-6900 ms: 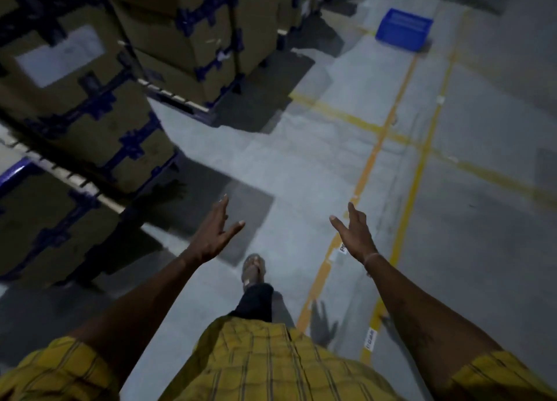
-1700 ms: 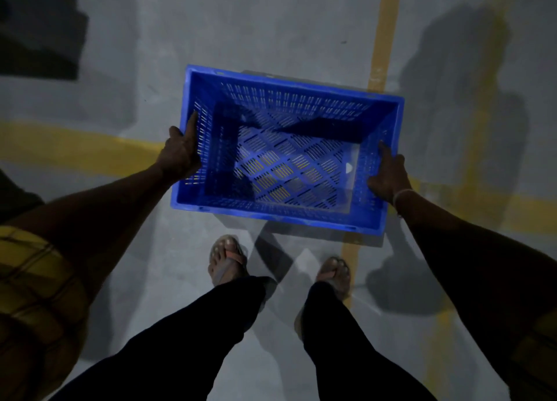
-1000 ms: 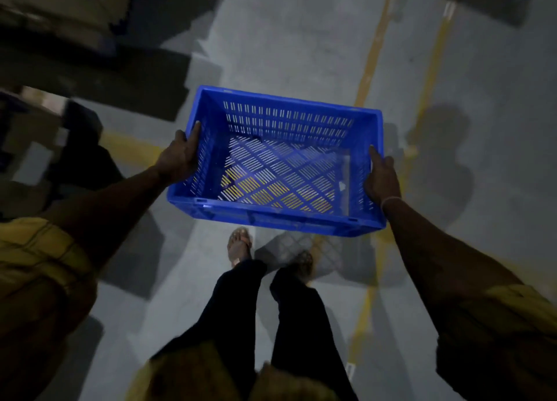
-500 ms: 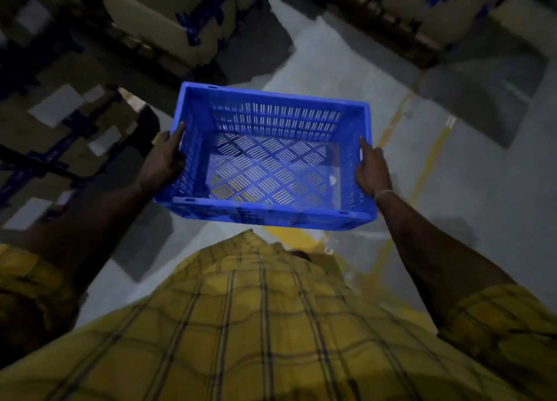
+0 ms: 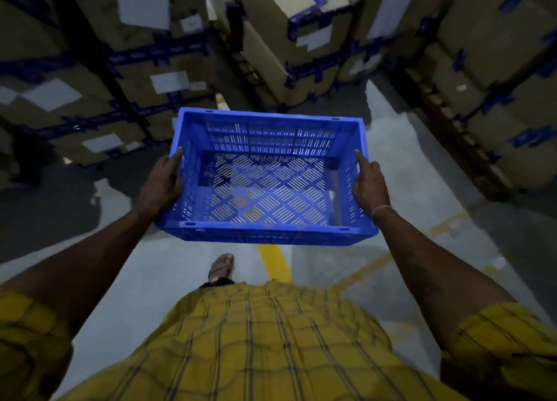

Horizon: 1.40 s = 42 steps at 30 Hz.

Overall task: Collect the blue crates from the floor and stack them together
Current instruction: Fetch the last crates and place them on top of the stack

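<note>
An empty blue crate point(image 5: 265, 186) with slotted walls and a lattice floor hangs level in front of my waist, off the ground. My left hand point(image 5: 161, 183) grips its left wall, thumb up along the rim. My right hand point(image 5: 369, 183) grips the right wall, thumb lying on the top edge. No other blue crate shows in this view.
Stacks of taped cardboard boxes stand at the left point(image 5: 90, 69), ahead point(image 5: 289, 39) and at the right point(image 5: 497, 84), some on pallets. A grey floor aisle point(image 5: 391, 147) runs between them. A yellow floor line point(image 5: 274, 262) passes under the crate by my sandalled foot point(image 5: 221, 268).
I picked the crate up off the floor with both hands, straightened and turned. The view has swung up toward the box stacks, and one foot is stepping forward.
</note>
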Tool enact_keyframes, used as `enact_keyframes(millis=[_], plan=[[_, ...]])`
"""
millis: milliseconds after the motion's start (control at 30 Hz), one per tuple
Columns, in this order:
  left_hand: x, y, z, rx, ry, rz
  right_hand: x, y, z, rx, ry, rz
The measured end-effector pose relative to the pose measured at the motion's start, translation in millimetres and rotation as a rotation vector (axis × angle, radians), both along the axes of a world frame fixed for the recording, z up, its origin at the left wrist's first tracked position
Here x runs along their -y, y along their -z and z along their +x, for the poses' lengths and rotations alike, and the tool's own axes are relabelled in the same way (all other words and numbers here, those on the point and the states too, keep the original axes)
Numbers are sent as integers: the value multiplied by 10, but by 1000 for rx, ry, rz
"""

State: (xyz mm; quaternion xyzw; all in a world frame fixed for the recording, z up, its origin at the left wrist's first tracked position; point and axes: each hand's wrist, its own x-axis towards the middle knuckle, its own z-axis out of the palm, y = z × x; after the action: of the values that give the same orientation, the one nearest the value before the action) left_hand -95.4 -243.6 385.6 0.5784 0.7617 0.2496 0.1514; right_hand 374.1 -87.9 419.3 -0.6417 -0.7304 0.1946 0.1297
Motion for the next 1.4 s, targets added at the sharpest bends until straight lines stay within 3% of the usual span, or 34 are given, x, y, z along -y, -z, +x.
enact_keyframes(millis=[467, 967, 1400], plan=[[2168, -57, -648, 19, -437, 71, 137, -228, -1929, 58, -462, -31], [4764, -204, -2193, 113, -963, 11, 1666, 39, -5216, 71, -892, -24], [6530, -87, -2883, 71, -1296, 28, 3103, -53, -7548, 26, -1254, -54]])
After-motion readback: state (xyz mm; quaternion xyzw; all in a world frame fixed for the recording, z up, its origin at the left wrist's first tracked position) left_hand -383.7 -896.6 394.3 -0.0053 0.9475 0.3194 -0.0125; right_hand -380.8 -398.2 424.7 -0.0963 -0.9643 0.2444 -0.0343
